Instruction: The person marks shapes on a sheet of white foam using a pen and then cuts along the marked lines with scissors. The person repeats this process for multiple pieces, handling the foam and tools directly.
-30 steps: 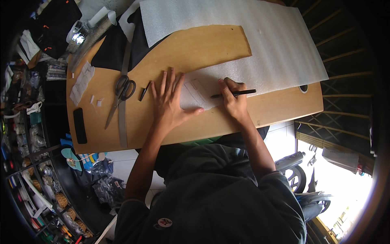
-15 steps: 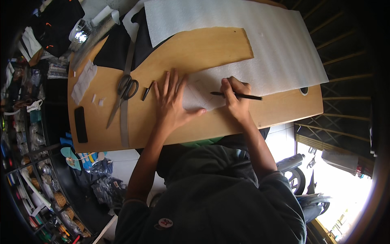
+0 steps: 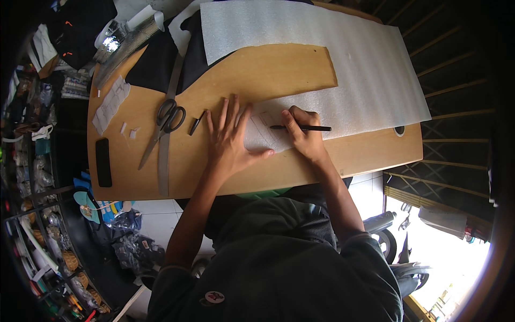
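My right hand [image 3: 307,134] grips a black pen [image 3: 316,128], its tip pointing left onto a strip of white foam sheet [image 3: 370,80]. Faint lines are drawn on the foam between my hands. My left hand [image 3: 229,142] lies flat with fingers spread, pressing the foam's left end. Just left of its fingers is a black pen cap [image 3: 197,123]. Farther left lie black-handled scissors [image 3: 170,115], partly over a long grey metal ruler [image 3: 164,169].
Black fabric [image 3: 153,67] lies at the table's far left, near a silvery roll [image 3: 126,45]. A crumpled white piece [image 3: 111,104] and a dark phone-like slab [image 3: 103,162] rest along the left edge of the wooden table [image 3: 236,185]. Crowded shelves [image 3: 48,231] stand left.
My right hand and the pen have shifted slightly left along the foam. My left hand stays spread in about the same place. The whole view has moved a little.
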{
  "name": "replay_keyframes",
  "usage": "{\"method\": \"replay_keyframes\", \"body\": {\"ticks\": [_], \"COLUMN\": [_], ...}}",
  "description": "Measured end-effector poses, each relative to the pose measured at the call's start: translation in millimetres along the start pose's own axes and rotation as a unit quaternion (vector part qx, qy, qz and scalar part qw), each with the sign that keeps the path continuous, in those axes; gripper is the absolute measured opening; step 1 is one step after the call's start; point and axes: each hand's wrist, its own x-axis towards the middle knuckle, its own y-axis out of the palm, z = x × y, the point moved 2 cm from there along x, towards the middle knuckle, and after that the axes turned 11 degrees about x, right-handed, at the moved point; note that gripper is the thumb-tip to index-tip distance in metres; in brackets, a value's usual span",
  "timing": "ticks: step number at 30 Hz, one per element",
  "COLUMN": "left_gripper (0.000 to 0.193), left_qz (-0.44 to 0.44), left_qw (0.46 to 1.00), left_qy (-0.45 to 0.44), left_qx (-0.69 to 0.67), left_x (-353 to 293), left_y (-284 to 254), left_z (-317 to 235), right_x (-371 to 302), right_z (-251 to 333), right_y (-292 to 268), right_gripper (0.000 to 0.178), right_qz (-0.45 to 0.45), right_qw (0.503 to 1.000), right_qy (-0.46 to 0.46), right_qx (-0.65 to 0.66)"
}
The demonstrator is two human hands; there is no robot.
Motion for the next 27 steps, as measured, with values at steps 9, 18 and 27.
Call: {"method": "replay_keyframes", "body": {"ticks": [9,18,27], "left_gripper": [0.116,0.117,0.118], "left_qz": [-0.002,0.002,0.013], "left_qw": [1.0,1.0,1.0], "left_qy": [0.001,0.003,0.006], "left_qx": [-0.002,0.007,-0.007], "left_x": [-0.2,-0.4,-0.6], "left_y": [1.5,2.4,-3.8], "left_z": [0.1,0.5,-0.7], "right_x": [-1.1,-3.4,-1.8], "right_z": [-2.2,0.3,-1.8], "right_y": [-0.4,-2.5,-12.3], "right_gripper": [0.036,0.038,0.043], "right_qz": [-0.008,-0.006,-0.129], "right_qw": [1.0,1.0,0.974], "right_qy": [0.001,0.018,0.057], "right_qx": [0.013,0.022,0.176]}}
